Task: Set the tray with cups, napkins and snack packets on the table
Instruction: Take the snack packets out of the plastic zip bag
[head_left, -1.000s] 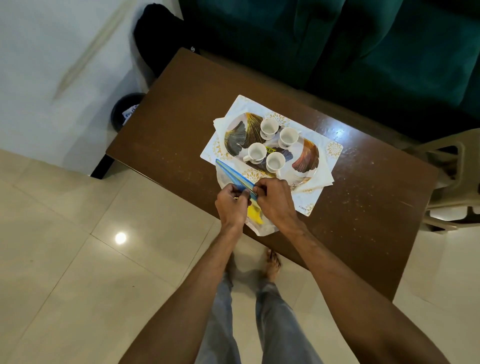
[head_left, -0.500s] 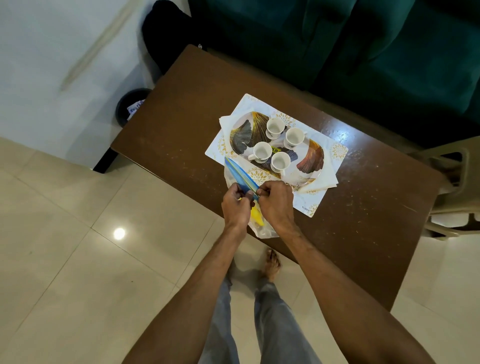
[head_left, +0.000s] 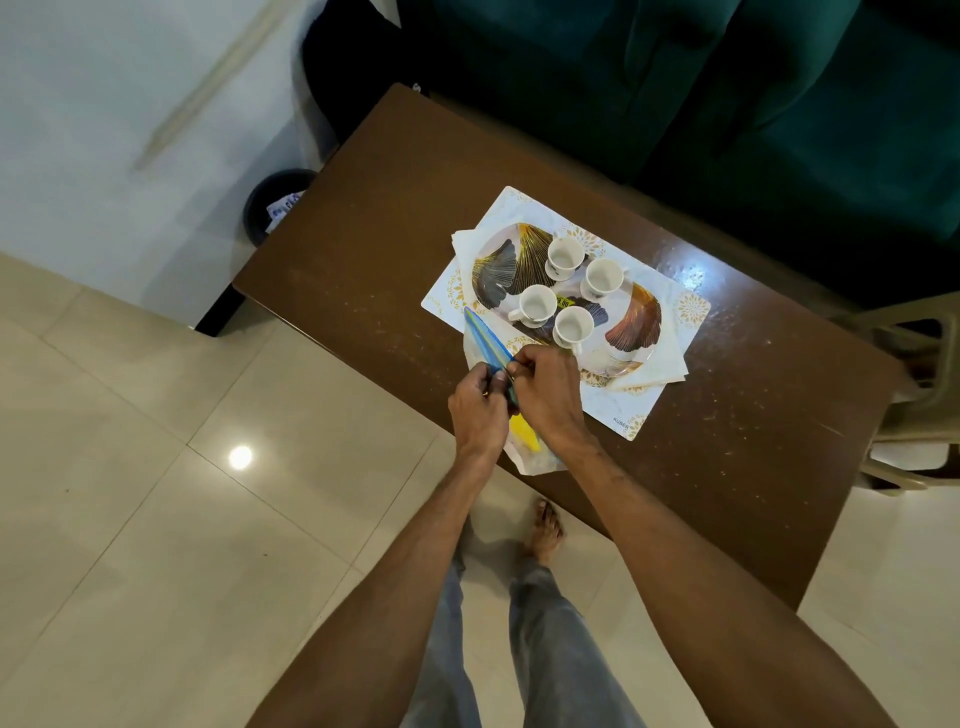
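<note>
1. The left hand (head_left: 480, 410) and right hand (head_left: 545, 387) met at the near edge of the table (head_left: 363, 270), both pinching one blue snack packet (head_left: 485, 340) between closed fingers.
2. The packet slanted up toward the tray (head_left: 498, 265), its tip just beside the rim.
3. The oval tray lay on a white placemat (head_left: 691, 312) with napkins (head_left: 670, 371) tucked beneath it.
4. Four white cups (head_left: 537, 304) stood upright on the tray.
5. A yellow packet (head_left: 522, 431) showed under the hands.
</note>
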